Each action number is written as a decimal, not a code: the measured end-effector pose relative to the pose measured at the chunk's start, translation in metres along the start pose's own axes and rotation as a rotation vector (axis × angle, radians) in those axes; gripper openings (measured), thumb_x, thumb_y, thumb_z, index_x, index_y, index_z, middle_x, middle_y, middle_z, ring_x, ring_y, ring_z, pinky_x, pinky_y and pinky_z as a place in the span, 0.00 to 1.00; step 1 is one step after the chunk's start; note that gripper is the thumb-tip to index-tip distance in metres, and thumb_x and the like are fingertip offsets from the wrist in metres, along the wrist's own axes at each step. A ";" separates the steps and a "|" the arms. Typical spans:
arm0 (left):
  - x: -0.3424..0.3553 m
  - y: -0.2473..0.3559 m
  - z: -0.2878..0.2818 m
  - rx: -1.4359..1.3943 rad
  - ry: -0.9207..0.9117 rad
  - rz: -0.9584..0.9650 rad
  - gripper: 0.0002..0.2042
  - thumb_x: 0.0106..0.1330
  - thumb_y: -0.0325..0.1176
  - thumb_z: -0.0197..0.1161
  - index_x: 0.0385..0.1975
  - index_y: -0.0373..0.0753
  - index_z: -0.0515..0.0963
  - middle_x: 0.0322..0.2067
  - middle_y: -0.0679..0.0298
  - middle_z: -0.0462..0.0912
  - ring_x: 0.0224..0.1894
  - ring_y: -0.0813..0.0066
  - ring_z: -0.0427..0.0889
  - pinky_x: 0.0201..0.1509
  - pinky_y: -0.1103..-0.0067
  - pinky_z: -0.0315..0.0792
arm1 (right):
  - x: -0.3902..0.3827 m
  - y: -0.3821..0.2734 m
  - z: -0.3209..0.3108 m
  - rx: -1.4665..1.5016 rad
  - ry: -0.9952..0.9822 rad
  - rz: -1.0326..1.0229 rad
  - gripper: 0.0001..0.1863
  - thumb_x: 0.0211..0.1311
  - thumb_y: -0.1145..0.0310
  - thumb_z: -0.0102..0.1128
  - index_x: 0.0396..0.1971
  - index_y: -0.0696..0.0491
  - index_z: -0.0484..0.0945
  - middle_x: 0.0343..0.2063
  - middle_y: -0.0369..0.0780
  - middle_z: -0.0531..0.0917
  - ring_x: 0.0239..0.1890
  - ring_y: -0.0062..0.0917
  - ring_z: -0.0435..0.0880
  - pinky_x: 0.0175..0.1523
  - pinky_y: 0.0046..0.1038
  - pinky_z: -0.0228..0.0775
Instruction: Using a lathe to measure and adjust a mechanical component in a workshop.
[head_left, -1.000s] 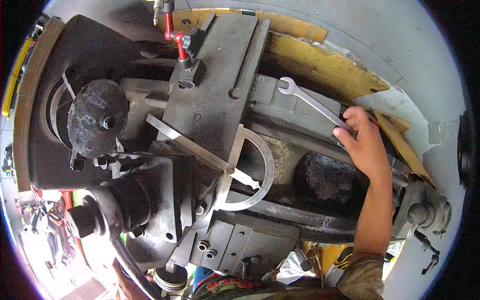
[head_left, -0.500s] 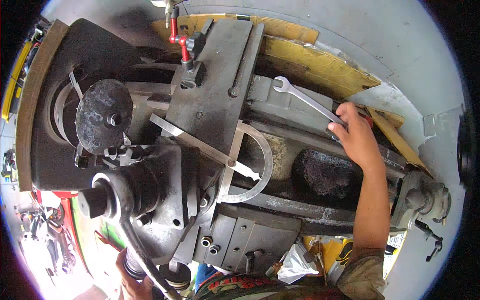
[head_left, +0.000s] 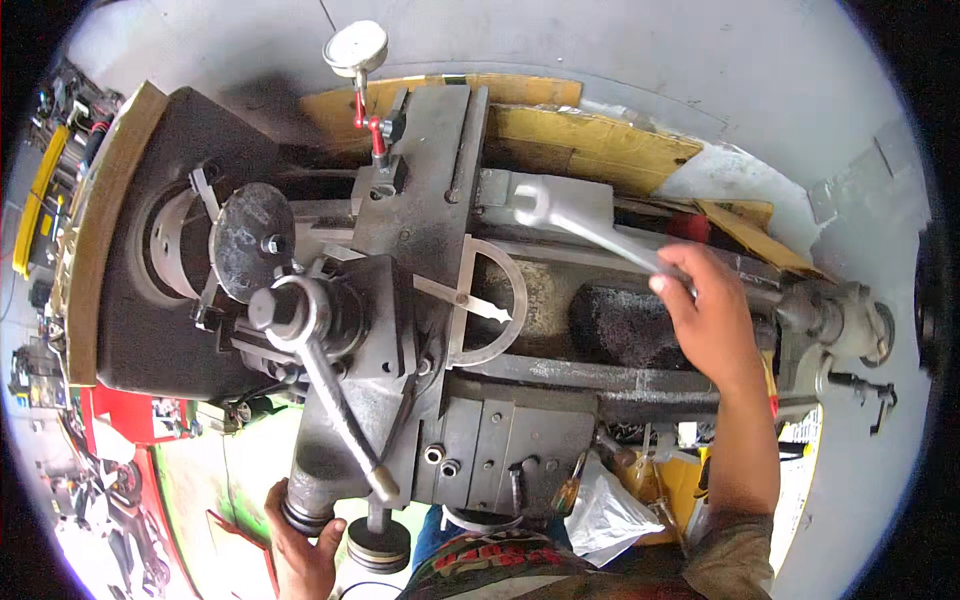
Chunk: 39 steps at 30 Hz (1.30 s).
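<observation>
My right hand (head_left: 708,310) is closed around the shank of a silver open-ended wrench (head_left: 590,228). The wrench is held above the lathe bed, its open jaw pointing to the far left and slightly blurred. At the near left, my left hand (head_left: 303,550) wraps around a dark ribbed round knob (head_left: 308,508) on the lathe carriage, thumb on its right side. Between the hands, a metal protractor (head_left: 513,320) with a pivoting blade rests against the cross slide (head_left: 425,215). The tool post (head_left: 375,320) carries a long lever handle (head_left: 345,420), whose end lies near my left hand.
A dark round disc (head_left: 250,243) sits in front of the chuck (head_left: 178,245). A dial gauge (head_left: 355,48) stands on a red-jointed holder at the back. Cardboard (head_left: 600,145) lines the rear. The tailstock (head_left: 835,320) is at the right; a plastic bag (head_left: 605,510) is below.
The view has shifted, bringing the dial gauge and more of my left hand into sight. My right hand has brought the wrench nearer to me over the bed.
</observation>
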<state>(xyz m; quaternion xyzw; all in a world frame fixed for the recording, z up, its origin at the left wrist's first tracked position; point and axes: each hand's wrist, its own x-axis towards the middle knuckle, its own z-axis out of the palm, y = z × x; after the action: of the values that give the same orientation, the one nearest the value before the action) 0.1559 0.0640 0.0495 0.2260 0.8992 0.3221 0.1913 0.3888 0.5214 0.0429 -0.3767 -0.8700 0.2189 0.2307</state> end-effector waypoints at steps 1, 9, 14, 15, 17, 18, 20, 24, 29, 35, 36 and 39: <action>0.001 -0.004 0.002 -0.022 0.022 0.041 0.48 0.62 0.55 0.77 0.71 0.31 0.58 0.55 0.47 0.77 0.54 0.59 0.77 0.60 0.64 0.73 | -0.015 -0.010 -0.005 0.003 0.015 0.007 0.13 0.65 0.68 0.67 0.47 0.56 0.80 0.43 0.48 0.86 0.49 0.48 0.83 0.56 0.45 0.73; 0.004 -0.026 0.003 0.078 0.038 0.166 0.42 0.65 0.42 0.77 0.70 0.30 0.58 0.47 0.47 0.81 0.48 0.60 0.80 0.57 0.65 0.74 | -0.112 -0.054 0.025 -0.047 -0.113 -0.101 0.12 0.64 0.65 0.68 0.45 0.51 0.81 0.38 0.44 0.84 0.46 0.43 0.82 0.53 0.43 0.68; 0.003 -0.021 0.004 0.092 0.074 0.205 0.40 0.61 0.31 0.77 0.69 0.27 0.59 0.55 0.35 0.77 0.55 0.40 0.80 0.63 0.57 0.71 | -0.126 -0.061 0.053 0.012 -0.081 -0.103 0.12 0.64 0.66 0.68 0.45 0.51 0.81 0.37 0.43 0.84 0.46 0.42 0.83 0.53 0.45 0.67; 0.003 -0.020 0.004 0.087 0.080 0.207 0.40 0.61 0.31 0.77 0.69 0.27 0.59 0.55 0.35 0.77 0.55 0.40 0.80 0.63 0.57 0.71 | -0.126 -0.062 0.057 0.016 -0.082 -0.099 0.12 0.64 0.66 0.68 0.45 0.51 0.82 0.37 0.42 0.84 0.46 0.42 0.83 0.53 0.45 0.67; 0.002 -0.020 0.003 0.063 0.046 0.170 0.40 0.62 0.33 0.77 0.68 0.25 0.59 0.55 0.33 0.76 0.57 0.39 0.79 0.64 0.57 0.71 | -0.126 -0.065 0.062 0.025 -0.075 -0.103 0.11 0.64 0.66 0.68 0.45 0.51 0.82 0.37 0.42 0.84 0.47 0.41 0.83 0.53 0.44 0.67; 0.002 -0.020 0.003 0.046 0.070 0.251 0.40 0.63 0.35 0.77 0.67 0.23 0.59 0.56 0.32 0.76 0.57 0.38 0.79 0.65 0.57 0.71 | -0.125 -0.065 0.064 0.000 -0.100 -0.074 0.11 0.64 0.66 0.69 0.44 0.50 0.82 0.37 0.41 0.84 0.47 0.41 0.83 0.53 0.44 0.67; 0.002 -0.022 0.003 0.049 0.065 0.250 0.40 0.63 0.35 0.77 0.67 0.22 0.59 0.56 0.31 0.76 0.58 0.38 0.79 0.65 0.58 0.71 | -0.122 -0.066 0.067 0.026 -0.095 -0.081 0.11 0.64 0.66 0.69 0.45 0.51 0.83 0.38 0.42 0.84 0.47 0.42 0.83 0.54 0.43 0.68; 0.003 -0.023 0.002 0.026 0.054 0.240 0.42 0.64 0.39 0.77 0.68 0.22 0.59 0.57 0.31 0.75 0.61 0.37 0.78 0.67 0.58 0.70 | -0.109 -0.059 0.069 0.009 -0.120 -0.095 0.11 0.64 0.67 0.69 0.44 0.51 0.83 0.39 0.42 0.85 0.48 0.41 0.83 0.56 0.43 0.66; 0.002 -0.022 0.002 0.035 0.068 0.243 0.43 0.63 0.42 0.78 0.68 0.22 0.60 0.57 0.32 0.75 0.60 0.37 0.77 0.66 0.58 0.70 | -0.078 -0.042 0.064 0.018 -0.175 -0.158 0.09 0.62 0.67 0.69 0.42 0.49 0.84 0.39 0.39 0.86 0.50 0.38 0.82 0.59 0.43 0.61; 0.002 -0.024 0.002 0.116 0.095 0.268 0.39 0.65 0.36 0.77 0.68 0.27 0.60 0.52 0.37 0.79 0.54 0.45 0.82 0.60 0.60 0.74 | -0.039 -0.032 0.058 -0.035 -0.313 -0.179 0.09 0.64 0.63 0.70 0.42 0.46 0.85 0.39 0.36 0.87 0.52 0.33 0.82 0.66 0.40 0.60; 0.002 -0.025 0.002 0.098 0.097 0.270 0.39 0.65 0.36 0.77 0.68 0.27 0.60 0.52 0.37 0.79 0.54 0.45 0.82 0.60 0.60 0.74 | -0.033 -0.032 0.058 0.014 -0.317 -0.201 0.10 0.64 0.64 0.71 0.43 0.47 0.86 0.39 0.38 0.87 0.52 0.35 0.83 0.66 0.40 0.63; 0.001 -0.026 0.002 0.149 0.135 0.331 0.39 0.64 0.37 0.77 0.68 0.27 0.60 0.53 0.37 0.78 0.55 0.43 0.82 0.60 0.60 0.74 | -0.016 -0.033 0.062 -0.017 -0.421 -0.162 0.10 0.64 0.65 0.70 0.45 0.46 0.87 0.42 0.41 0.88 0.52 0.37 0.84 0.65 0.42 0.65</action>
<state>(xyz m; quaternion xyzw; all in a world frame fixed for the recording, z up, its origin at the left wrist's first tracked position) 0.1488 0.0475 0.0303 0.3619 0.8821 0.2961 0.0576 0.3449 0.4763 0.0079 -0.2537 -0.9282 0.2661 0.0576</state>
